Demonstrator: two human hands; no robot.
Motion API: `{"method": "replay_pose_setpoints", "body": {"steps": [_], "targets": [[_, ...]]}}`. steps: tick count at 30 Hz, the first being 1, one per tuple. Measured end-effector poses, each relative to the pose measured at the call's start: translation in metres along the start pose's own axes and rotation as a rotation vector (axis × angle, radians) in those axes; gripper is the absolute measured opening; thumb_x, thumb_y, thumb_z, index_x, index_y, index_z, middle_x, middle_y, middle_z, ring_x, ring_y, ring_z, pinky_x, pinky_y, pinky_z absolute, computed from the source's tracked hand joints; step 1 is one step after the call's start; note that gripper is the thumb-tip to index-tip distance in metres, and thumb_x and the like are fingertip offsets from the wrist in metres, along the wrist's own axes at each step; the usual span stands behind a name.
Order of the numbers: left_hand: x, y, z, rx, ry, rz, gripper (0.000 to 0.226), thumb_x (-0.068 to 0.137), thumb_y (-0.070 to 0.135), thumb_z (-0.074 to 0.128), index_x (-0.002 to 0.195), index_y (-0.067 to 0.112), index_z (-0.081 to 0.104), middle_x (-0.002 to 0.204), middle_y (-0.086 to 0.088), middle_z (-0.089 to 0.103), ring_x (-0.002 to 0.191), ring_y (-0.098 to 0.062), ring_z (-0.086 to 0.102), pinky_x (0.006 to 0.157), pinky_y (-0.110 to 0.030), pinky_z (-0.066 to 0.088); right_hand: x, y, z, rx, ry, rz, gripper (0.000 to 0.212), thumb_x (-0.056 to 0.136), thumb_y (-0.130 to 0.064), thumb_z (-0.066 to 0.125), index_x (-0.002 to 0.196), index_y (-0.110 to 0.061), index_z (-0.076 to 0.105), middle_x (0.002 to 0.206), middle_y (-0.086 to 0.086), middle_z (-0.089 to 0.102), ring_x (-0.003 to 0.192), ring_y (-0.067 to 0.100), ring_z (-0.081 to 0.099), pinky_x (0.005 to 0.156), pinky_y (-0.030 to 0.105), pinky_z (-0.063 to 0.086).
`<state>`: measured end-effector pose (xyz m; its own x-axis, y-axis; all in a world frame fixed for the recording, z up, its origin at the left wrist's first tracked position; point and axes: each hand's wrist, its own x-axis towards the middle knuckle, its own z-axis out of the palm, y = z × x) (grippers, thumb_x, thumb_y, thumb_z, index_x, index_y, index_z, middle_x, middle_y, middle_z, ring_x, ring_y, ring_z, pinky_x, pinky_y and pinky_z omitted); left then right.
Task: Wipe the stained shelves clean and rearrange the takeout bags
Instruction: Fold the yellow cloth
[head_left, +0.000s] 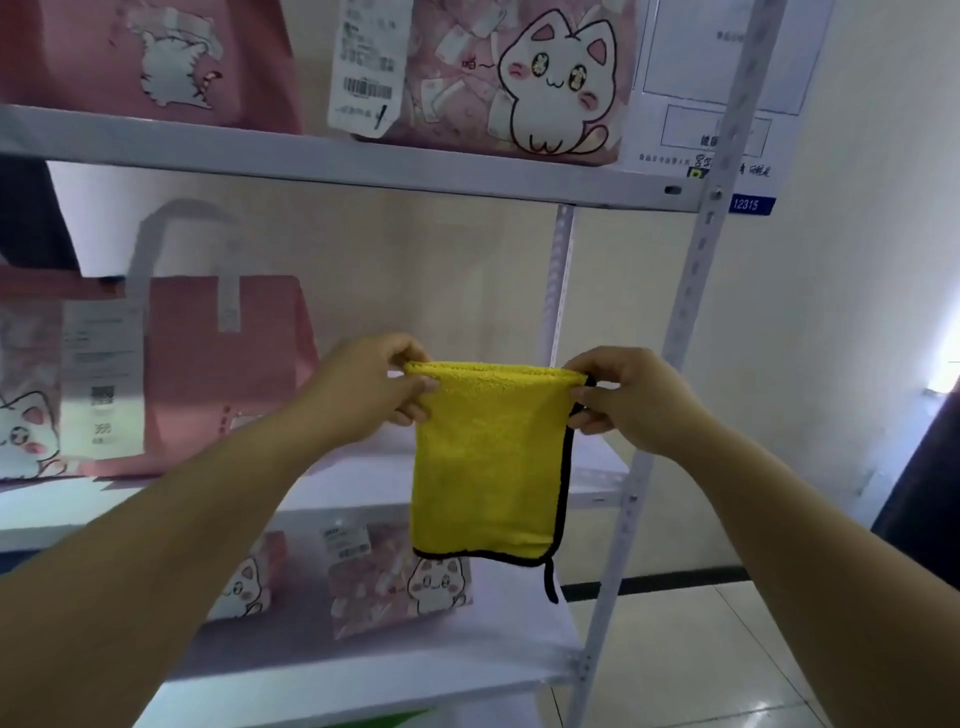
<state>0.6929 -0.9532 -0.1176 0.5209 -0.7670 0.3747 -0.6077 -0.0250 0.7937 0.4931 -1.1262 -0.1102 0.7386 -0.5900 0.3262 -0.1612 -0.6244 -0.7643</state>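
Note:
A yellow cloth (485, 462) with black edging hangs folded in front of the middle shelf (358, 483). My left hand (371, 387) pinches its top left corner and my right hand (631, 397) pinches its top right corner. Pink takeout bags with a white cat print stand on the white metal rack: two on the top shelf (332, 166), one plain-sided (140, 57) and one cat-faced (514, 78). A pink bag with handles (223, 374) stands on the middle shelf at the left. Two smaller cat bags (395, 577) sit on the lower shelf (493, 660).
The rack's perforated upright (696, 291) runs down the right side. A paper notice (722, 83) hangs on the wall behind it. Tiled floor (691, 644) lies to the right of the rack. Another cat bag (26, 415) shows at the far left.

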Motion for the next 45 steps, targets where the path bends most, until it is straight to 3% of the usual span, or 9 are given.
{"method": "replay_pose_setpoints", "body": {"steps": [5,8,10,14,17,20,30,41,45], "targets": [[0.066,-0.009,0.007,0.034,0.146,0.113,0.014,0.081,0.01,0.067,0.082,0.022,0.061,0.082,-0.003,0.067,0.071,-0.016,0.068,0.067,-0.032,0.056,0.057,0.009,-0.002,-0.011,0.224,-0.076,0.027,0.086,0.004,0.054,0.086,-0.02,0.064,0.092,0.005,0.067,0.083,0.028,0.066,0.08,0.044,0.055],[0.082,-0.024,0.02,0.187,0.212,0.204,0.014,0.079,0.014,0.068,0.083,0.025,0.061,0.081,0.006,0.065,0.072,-0.009,0.061,0.066,-0.02,0.046,0.073,0.031,0.004,-0.046,0.327,-0.07,0.023,0.087,-0.001,0.055,0.089,-0.022,0.064,0.094,0.005,0.068,0.086,0.025,0.062,0.077,0.038,0.051],[0.077,-0.044,0.037,0.217,0.148,0.189,0.016,0.079,0.014,0.07,0.082,0.025,0.06,0.079,0.005,0.062,0.066,-0.003,0.056,0.058,-0.009,0.038,0.071,0.055,0.013,-0.103,0.304,-0.038,0.019,0.089,-0.004,0.057,0.093,-0.02,0.066,0.095,0.008,0.068,0.083,0.025,0.061,0.072,0.029,0.048],[0.043,-0.087,0.076,0.288,-0.084,0.046,0.014,0.083,0.016,0.066,0.082,0.028,0.059,0.08,0.009,0.06,0.071,-0.008,0.054,0.059,-0.018,0.038,0.048,0.106,0.035,-0.324,-0.009,0.122,0.022,0.089,-0.008,0.059,0.087,-0.03,0.061,0.089,0.005,0.064,0.067,0.017,0.054,0.05,0.01,0.037],[0.018,-0.102,0.089,0.278,-0.118,0.006,0.014,0.084,0.017,0.064,0.085,0.03,0.059,0.092,0.011,0.062,0.085,-0.005,0.056,0.07,-0.022,0.043,0.026,0.126,0.04,-0.317,-0.127,0.145,0.022,0.089,-0.008,0.058,0.093,-0.029,0.063,0.093,0.0,0.064,0.077,0.018,0.058,0.056,0.009,0.039],[0.006,-0.104,0.091,0.24,-0.117,-0.013,0.013,0.084,0.017,0.065,0.09,0.028,0.06,0.103,0.013,0.063,0.094,-0.004,0.056,0.081,-0.023,0.044,0.014,0.128,0.037,-0.327,-0.137,0.073,0.019,0.089,-0.013,0.06,0.098,-0.029,0.066,0.102,-0.007,0.063,0.089,0.009,0.056,0.073,0.012,0.041],[0.028,-0.096,0.083,0.163,-0.131,-0.019,0.008,0.086,0.034,0.062,0.091,0.036,0.056,0.085,0.004,0.066,0.077,-0.018,0.063,0.069,-0.036,0.05,0.032,0.129,0.033,-0.155,-0.055,0.071,0.02,0.09,-0.012,0.055,0.103,-0.026,0.062,0.093,-0.003,0.063,0.083,0.015,0.061,0.066,0.018,0.046],[0.106,-0.132,0.098,0.265,-0.081,-0.141,0.024,0.079,0.028,0.071,0.099,0.021,0.059,0.081,0.008,0.056,0.074,-0.006,0.054,0.06,-0.017,0.041,0.11,0.159,0.062,-0.247,0.053,0.292,0.025,0.088,-0.021,0.062,0.112,-0.02,0.058,0.099,-0.004,0.059,0.076,0.009,0.051,0.054,0.012,0.035],[0.11,-0.146,0.105,0.262,-0.096,-0.146,0.024,0.077,0.027,0.074,0.095,0.018,0.061,0.085,0.004,0.058,0.081,-0.014,0.056,0.066,-0.022,0.042,0.113,0.168,0.067,-0.303,0.011,0.321,0.026,0.086,-0.017,0.064,0.111,-0.018,0.058,0.107,0.003,0.062,0.078,0.011,0.052,0.061,0.016,0.038]]}}
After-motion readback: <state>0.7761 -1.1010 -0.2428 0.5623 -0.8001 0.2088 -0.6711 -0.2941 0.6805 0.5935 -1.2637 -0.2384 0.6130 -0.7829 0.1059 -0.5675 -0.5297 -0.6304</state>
